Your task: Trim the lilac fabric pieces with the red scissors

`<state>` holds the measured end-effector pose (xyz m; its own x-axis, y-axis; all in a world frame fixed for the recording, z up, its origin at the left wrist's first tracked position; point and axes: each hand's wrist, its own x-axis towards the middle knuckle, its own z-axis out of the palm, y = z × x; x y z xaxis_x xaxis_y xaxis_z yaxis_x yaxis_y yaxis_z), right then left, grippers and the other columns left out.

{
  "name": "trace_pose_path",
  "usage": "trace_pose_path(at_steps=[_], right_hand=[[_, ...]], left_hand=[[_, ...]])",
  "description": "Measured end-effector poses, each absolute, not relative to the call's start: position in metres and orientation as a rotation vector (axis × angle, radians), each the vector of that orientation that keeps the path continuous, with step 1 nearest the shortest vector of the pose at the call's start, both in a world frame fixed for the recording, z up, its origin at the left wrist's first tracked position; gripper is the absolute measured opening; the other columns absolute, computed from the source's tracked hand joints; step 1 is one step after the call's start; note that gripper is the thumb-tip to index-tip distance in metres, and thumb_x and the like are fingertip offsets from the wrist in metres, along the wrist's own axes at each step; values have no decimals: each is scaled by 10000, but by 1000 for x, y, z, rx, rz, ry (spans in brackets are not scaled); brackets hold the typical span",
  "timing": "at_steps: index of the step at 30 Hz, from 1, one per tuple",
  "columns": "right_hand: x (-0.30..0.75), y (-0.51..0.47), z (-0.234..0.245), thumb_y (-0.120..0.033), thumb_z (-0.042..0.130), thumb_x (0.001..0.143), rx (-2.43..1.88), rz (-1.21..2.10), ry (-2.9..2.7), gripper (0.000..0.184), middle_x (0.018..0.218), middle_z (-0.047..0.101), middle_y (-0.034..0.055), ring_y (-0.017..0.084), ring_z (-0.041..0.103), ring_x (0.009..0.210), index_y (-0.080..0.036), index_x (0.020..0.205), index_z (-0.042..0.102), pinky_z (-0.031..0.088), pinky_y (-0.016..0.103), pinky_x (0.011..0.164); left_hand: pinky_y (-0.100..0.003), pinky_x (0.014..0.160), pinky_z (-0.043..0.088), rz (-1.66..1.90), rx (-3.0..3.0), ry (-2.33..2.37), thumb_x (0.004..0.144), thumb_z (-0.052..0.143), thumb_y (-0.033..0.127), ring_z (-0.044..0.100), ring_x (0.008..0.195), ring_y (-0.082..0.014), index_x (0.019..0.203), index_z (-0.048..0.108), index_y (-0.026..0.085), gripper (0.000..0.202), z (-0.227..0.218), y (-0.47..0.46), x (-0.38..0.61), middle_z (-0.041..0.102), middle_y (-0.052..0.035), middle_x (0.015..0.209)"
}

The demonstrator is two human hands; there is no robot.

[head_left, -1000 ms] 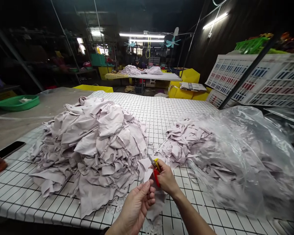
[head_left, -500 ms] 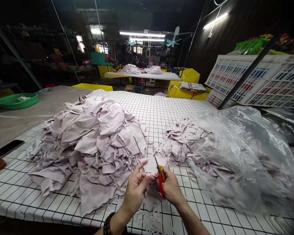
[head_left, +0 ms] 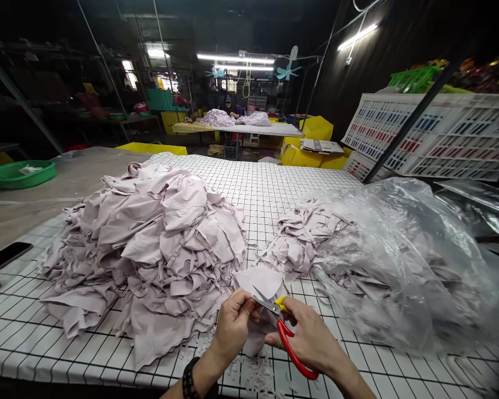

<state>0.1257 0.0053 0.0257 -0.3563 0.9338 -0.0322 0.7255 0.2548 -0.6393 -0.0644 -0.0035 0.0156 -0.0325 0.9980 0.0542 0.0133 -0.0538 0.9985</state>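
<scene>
My right hand [head_left: 310, 332] grips a pair of scissors [head_left: 286, 335] with one red and one yellow handle. The blades are parted and point up and left, their tips close to my left fingers. My left hand [head_left: 234, 321] is closed in a pinch on a pale pink fabric piece [head_left: 260, 280], which spreads out beyond and below the hands. Left of my hands rises a large heap of the same pale fabric [head_left: 158, 221]. A smaller fabric pile [head_left: 301, 235] lies to the right, running into a clear plastic bag [head_left: 403, 266]. Small cut scraps [head_left: 258, 374] lie below my hands.
The table wears a white cloth with a black grid [head_left: 266, 194]. A phone [head_left: 7, 256] and a green basin [head_left: 20, 174] are at the left. White crates [head_left: 432, 136] stand at the right. A co-worker [head_left: 228, 105] is at a far table [head_left: 270, 131].
The scissors have turned from upright to slanting left, with their handles and blades now spread apart. My left fingers have closed in, the raised finger now bent. The view has shifted slightly.
</scene>
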Motion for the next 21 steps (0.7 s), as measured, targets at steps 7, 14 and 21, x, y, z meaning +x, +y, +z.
trace_pose_path(at_steps=[7,14,21], right_hand=[[116,6,27,-460,690,667,-1522,744,-2232,337,720,544,-23,147,466,627,-225,732,458,322,245,566],[114,6,26,-496,680,675,-1551,674,-2253,363,657,537,-31,132,438,572,-223,677,442,280,240,527],[115,6,21,-480,641,715,-1566,574,-2296,336,612,547,-26,132,431,543,-221,641,441,246,243,513]], left_hand=[[-225,575,413,1228,1237,1205,835,552,270,529,588,-143,609,604,175,251,21,-5,-64,528,-13,641],[-222,580,399,1216,1289,1215,851,535,260,517,583,-132,608,588,167,266,20,-5,-66,513,-8,636],[-218,563,386,1201,1226,1175,845,563,321,502,567,-130,629,612,163,272,19,-5,-68,521,-11,624]])
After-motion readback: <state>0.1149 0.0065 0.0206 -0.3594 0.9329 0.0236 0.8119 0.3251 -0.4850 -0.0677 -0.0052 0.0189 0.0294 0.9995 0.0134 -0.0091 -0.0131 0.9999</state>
